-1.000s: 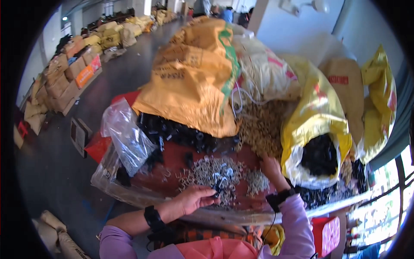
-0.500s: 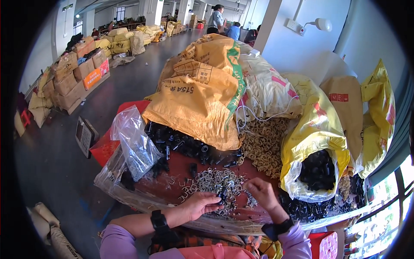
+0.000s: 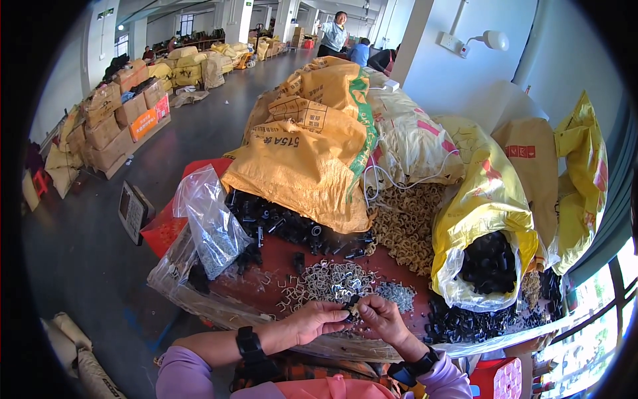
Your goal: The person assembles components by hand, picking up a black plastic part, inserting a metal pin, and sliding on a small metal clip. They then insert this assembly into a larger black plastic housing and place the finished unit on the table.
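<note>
My left hand [image 3: 311, 324] pinches a small black plastic part [image 3: 348, 307] above the table's front edge. My right hand [image 3: 387, 320] is closed, thumb and fingertips brought up against that part. A tiny pale bit shows at its fingertips, too small to name. Just beyond both hands lies a heap of silver U-shaped metal pieces [image 3: 322, 282]. To its right is a smaller pile of fine grey metal bits [image 3: 397, 294]. One loose black part [image 3: 298, 263] stands behind the silver heap.
An orange woven sack [image 3: 299, 173] lies over black plastic parts [image 3: 269, 223]. Beside them are tan curved pieces [image 3: 405, 223]. A yellow sack [image 3: 488, 199] on the right spills black parts. A clear bag [image 3: 212, 223] stands at left. Another person [image 3: 333, 34] stands far back.
My right hand has come left and down to meet the black part in my left hand, uncovering the fine grey pile. The far person has turned and raised an arm.
</note>
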A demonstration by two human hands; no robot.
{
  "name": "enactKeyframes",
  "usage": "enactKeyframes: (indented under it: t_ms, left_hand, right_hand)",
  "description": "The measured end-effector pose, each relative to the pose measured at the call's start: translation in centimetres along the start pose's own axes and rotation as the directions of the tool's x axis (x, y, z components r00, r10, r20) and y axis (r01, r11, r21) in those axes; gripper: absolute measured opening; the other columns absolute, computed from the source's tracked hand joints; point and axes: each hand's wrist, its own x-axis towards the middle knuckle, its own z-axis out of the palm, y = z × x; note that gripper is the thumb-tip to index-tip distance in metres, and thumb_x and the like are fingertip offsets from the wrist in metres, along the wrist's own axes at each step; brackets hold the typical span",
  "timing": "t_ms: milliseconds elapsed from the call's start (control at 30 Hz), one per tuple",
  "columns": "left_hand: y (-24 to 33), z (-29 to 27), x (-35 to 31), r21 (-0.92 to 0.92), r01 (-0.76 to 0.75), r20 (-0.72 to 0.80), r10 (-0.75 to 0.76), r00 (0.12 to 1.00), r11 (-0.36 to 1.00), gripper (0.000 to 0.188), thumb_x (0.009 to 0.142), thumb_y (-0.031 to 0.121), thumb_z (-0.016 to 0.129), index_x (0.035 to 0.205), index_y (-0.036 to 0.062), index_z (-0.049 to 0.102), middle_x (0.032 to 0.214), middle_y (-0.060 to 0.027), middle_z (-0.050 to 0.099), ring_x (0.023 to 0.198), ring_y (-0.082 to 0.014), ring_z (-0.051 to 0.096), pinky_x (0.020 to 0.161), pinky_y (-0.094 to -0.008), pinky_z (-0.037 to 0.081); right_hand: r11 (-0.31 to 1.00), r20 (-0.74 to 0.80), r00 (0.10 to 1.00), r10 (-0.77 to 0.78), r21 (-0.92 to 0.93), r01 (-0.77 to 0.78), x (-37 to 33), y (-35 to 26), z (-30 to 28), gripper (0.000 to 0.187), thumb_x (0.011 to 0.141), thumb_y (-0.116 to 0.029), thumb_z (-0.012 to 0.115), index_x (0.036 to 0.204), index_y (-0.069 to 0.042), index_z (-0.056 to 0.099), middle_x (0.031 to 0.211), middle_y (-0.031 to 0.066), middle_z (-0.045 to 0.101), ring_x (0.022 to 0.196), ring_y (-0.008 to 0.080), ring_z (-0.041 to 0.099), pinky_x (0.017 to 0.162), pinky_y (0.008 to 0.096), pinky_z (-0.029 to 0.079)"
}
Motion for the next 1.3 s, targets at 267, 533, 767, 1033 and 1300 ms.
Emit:
enactKeyframes:
  t_ms: [267, 533, 767, 1033, 1300]
  left_hand:
    - [-0.2, 0.2, -0.1, -0.031, 0.042, 0.004, -0.042, 0.999, 0.999, 0.016, 0.076, 0.008, 0.057, 0.090, 0.0024, 0.053, 0.086, -0.0058, 0.057, 0.086, -0.0226, 0.057, 0.073, -0.0238, 0.047]
    - [-0.4, -0.1, 0.4, 0.059, 0.069, -0.022, -0.068, 0.997, 0.996, 0.018, 0.075, 0.011, 0.059, 0.090, 0.0031, 0.054, 0.086, -0.0060, 0.058, 0.082, -0.0198, 0.058, 0.071, -0.0236, 0.047]
    - [0.3, -1.0, 0.7, 0.145, 0.066, -0.030, -0.062, 0.998, 0.987, 0.022, 0.074, 0.017, 0.057, 0.089, 0.0018, 0.056, 0.081, -0.0087, 0.060, 0.071, -0.0165, 0.059, 0.064, -0.0225, 0.047]
    - [0.0, -0.7, 1.1, 0.057, 0.060, -0.087, -0.055, 0.995, 0.997, 0.021, 0.074, 0.016, 0.056, 0.088, 0.0006, 0.055, 0.081, -0.0110, 0.060, 0.069, -0.0163, 0.059, 0.060, -0.0233, 0.047]
    - [0.0, -0.5, 1.1, 0.050, 0.054, -0.069, -0.050, 0.996, 0.997, 0.018, 0.075, 0.015, 0.056, 0.086, 0.0012, 0.054, 0.081, -0.0122, 0.059, 0.069, -0.0160, 0.058, 0.059, -0.0232, 0.047]
  right_hand:
    - [1.000, 0.038, 0.999, 0.007, -0.014, -0.006, -0.6, 0.0, 0.4, 0.014, 0.082, -0.014, 0.051, 0.084, -0.001, 0.050, 0.065, -0.0012, 0.048, 0.055, 0.0031, 0.043, 0.047, 0.0175, 0.036]
    - [0.999, -0.063, 0.998, -0.010, 0.042, 0.013, -1.0, 1.0, 0.9, 0.011, 0.082, -0.010, 0.051, 0.085, -0.003, 0.045, 0.065, -0.0002, 0.049, 0.057, 0.0031, 0.045, 0.047, 0.0171, 0.036]
    - [0.616, -0.050, 0.952, -0.301, -0.773, 0.154, -3.6, 1.2, -5.6, 0.020, 0.069, -0.010, 0.061, 0.084, -0.004, 0.048, 0.065, 0.0082, 0.052, 0.055, 0.0197, 0.053, 0.044, 0.0271, 0.041]
    - [0.076, -0.419, 0.890, -0.178, -0.908, -0.413, -11.1, 3.8, -12.9, 0.018, 0.068, -0.016, 0.058, 0.076, -0.005, 0.046, 0.074, 0.0137, 0.047, 0.065, 0.0329, 0.051, 0.054, 0.0420, 0.040]
    - [0.186, -0.489, 0.863, -0.126, -0.867, -0.463, -11.2, 5.7, -14.3, 0.017, 0.069, -0.015, 0.056, 0.075, -0.006, 0.043, 0.075, 0.0132, 0.046, 0.068, 0.0328, 0.051, 0.055, 0.0425, 0.040]
